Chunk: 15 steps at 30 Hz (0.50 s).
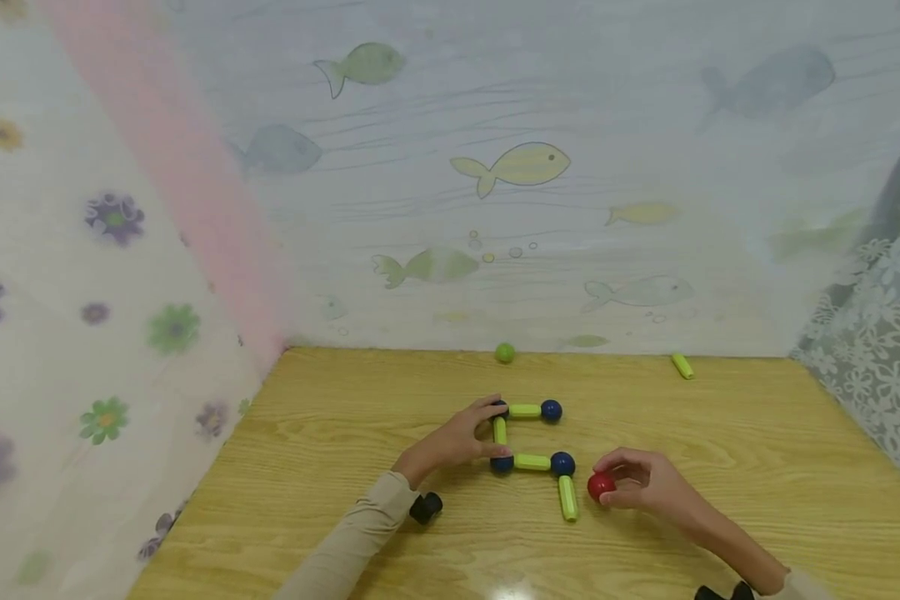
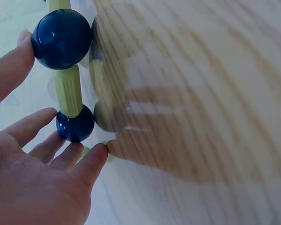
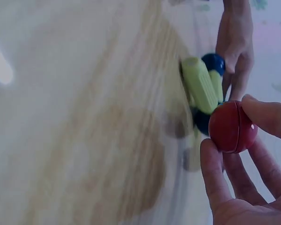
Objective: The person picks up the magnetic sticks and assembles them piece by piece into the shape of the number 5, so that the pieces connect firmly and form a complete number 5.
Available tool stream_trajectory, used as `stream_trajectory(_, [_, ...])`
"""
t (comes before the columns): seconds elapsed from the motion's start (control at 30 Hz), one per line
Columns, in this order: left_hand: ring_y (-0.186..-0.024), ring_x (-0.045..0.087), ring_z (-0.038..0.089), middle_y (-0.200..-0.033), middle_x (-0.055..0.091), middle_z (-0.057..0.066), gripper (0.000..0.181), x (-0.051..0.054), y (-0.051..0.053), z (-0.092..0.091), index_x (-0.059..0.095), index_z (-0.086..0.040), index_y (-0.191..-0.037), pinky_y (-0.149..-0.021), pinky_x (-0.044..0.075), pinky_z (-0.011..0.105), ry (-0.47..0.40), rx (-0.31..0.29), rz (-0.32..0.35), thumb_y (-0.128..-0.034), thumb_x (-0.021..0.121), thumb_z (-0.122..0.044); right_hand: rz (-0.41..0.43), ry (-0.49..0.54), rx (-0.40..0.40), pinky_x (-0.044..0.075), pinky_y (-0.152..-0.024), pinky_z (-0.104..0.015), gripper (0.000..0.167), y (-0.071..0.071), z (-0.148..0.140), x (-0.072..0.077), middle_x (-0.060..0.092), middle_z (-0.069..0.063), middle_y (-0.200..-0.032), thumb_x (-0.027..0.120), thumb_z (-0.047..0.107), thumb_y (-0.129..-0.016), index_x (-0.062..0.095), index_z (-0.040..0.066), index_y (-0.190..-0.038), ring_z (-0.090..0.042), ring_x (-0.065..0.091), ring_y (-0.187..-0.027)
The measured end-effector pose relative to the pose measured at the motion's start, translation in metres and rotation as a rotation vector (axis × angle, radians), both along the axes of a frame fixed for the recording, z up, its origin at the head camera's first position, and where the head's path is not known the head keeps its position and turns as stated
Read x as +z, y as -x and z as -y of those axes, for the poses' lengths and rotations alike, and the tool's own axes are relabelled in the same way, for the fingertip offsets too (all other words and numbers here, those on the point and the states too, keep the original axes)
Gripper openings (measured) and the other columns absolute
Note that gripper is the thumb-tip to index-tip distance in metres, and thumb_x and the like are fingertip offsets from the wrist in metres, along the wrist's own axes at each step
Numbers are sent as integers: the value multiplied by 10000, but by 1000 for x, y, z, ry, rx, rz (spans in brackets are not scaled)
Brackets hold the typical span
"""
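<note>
On the table lies a joined figure of blue balls and yellow-green rods (image 1: pixel 531 462), open toward the right. My left hand (image 1: pixel 453 437) holds its left side, thumb at the near blue ball (image 2: pixel 63 40) and fingertips at the far blue ball (image 2: pixel 75 124). Between these two balls runs a ribbed rod (image 2: pixel 69 91). My right hand (image 1: pixel 656 487) pinches a red ball (image 1: pixel 601 486) between thumb and fingers. The red ball is just right of the figure's nearest rod (image 1: pixel 567 498), apart from it in the head view. That rod extends toward me from the right-hand blue ball (image 1: pixel 562 464).
A green ball (image 1: pixel 505 352) sits at the table's back edge. Farther right, a loose yellow-green rod (image 1: pixel 682 367) lies near that edge. Behind the wooden table (image 1: pixel 307 400) hangs a fish-printed sheet (image 1: pixel 390 192); a flowered sheet (image 1: pixel 52 350) stands along the left.
</note>
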<state>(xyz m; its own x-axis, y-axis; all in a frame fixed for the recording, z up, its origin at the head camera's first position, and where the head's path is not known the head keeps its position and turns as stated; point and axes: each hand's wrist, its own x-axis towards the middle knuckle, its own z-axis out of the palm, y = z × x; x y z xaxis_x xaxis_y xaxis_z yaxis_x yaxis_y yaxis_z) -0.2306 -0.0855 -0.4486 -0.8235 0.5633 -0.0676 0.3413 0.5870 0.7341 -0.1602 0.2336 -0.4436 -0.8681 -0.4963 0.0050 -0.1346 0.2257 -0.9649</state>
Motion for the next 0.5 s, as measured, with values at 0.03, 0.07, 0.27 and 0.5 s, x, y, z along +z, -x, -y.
stream_trajectory(0.03, [-1430, 144, 256, -1567, 162, 4, 744, 0, 0, -1, 334, -126, -1479, -1097, 269, 479, 2, 1, -1, -871, 678, -381, 9, 2, 8, 544, -750, -279, 375, -2, 1, -1, 569, -239, -1112, 710, 74, -845, 556, -125, -1123, -158, 617, -941])
stream_trajectory(0.07, [-1430, 142, 255, -1567, 160, 3, 745, 1, 1, -1, 333, -127, -1480, -1098, 267, 479, 3, 2, -1, -870, 680, -381, 17, 2, 15, 544, -753, -275, 370, -5, 2, -1, 574, -228, -1103, 718, 73, -836, 563, -117, -1113, -158, 617, -934])
stream_trajectory(0.27, [-1429, 147, 254, -1567, 163, 3, 745, 0, 3, -3, 338, -136, -1478, -1098, 270, 476, 15, 1, -9, -866, 684, -383, -12, -31, 63, 548, -740, -261, 310, -18, 12, -6, 592, -192, -1037, 751, 93, -808, 603, -63, -1031, -130, 603, -883])
stream_trajectory(0.5, [-1428, 152, 254, -1566, 169, 3, 747, -3, 2, -1, 342, -129, -1476, -1095, 275, 478, 12, 8, -2, -866, 679, -396, -40, -134, -1, 542, -675, -249, 345, -35, 31, -10, 601, -109, -981, 808, 175, -756, 625, 9, -997, -104, 579, -826])
